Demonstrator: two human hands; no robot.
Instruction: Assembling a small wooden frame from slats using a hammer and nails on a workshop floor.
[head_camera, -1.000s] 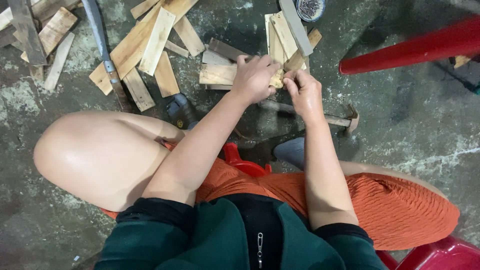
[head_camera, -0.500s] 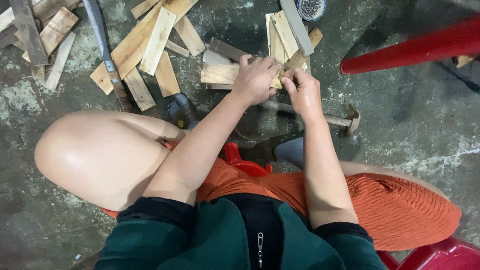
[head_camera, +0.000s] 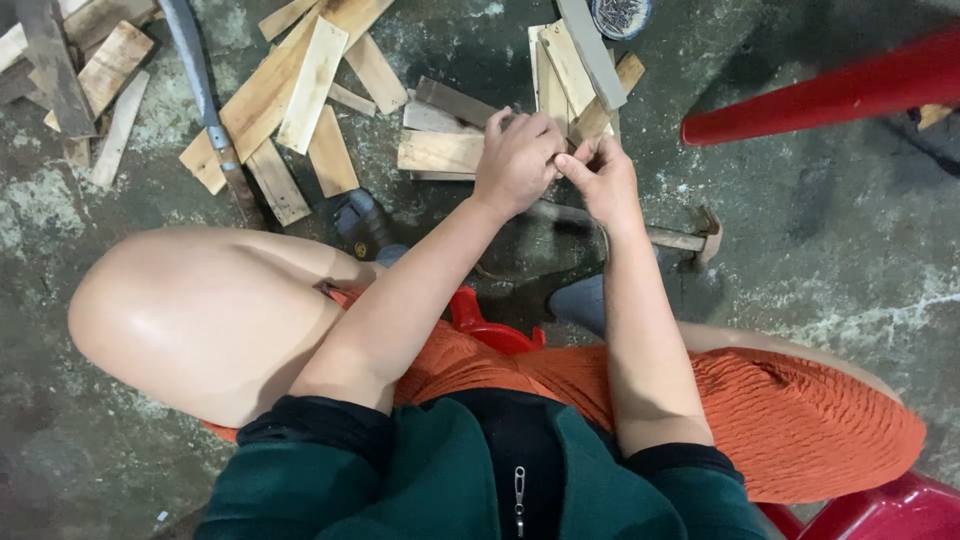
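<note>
- My left hand is curled shut over the wood pieces at centre-top of frame, knuckles up; what's pinched under it is hidden, can't tell.
- My right hand is touching the left, thumb & forefinger pinched tight on sth small — too tiny to make out.
- Both hands sit on the small wood assembly: flat slats laid crosswise w/ upright-ish strips leaning just right of them.
- Progress, my guess: a few slats look joined, not a finished shape; loose offcuts lie uncut/unused upper left, so plenty left.
- Hammer lies on the floor just below my right hand, not held.
- Long blade w/ wooden handle lies left of the offcuts, well apart from hands.
- Round dish of nails at top edge, near the strips.
- Materials: pale raw timber, rough-sawn, some grey & weathered; floor is stained, patchy concrete; red plastic stool leg upper right, smooth.
</note>
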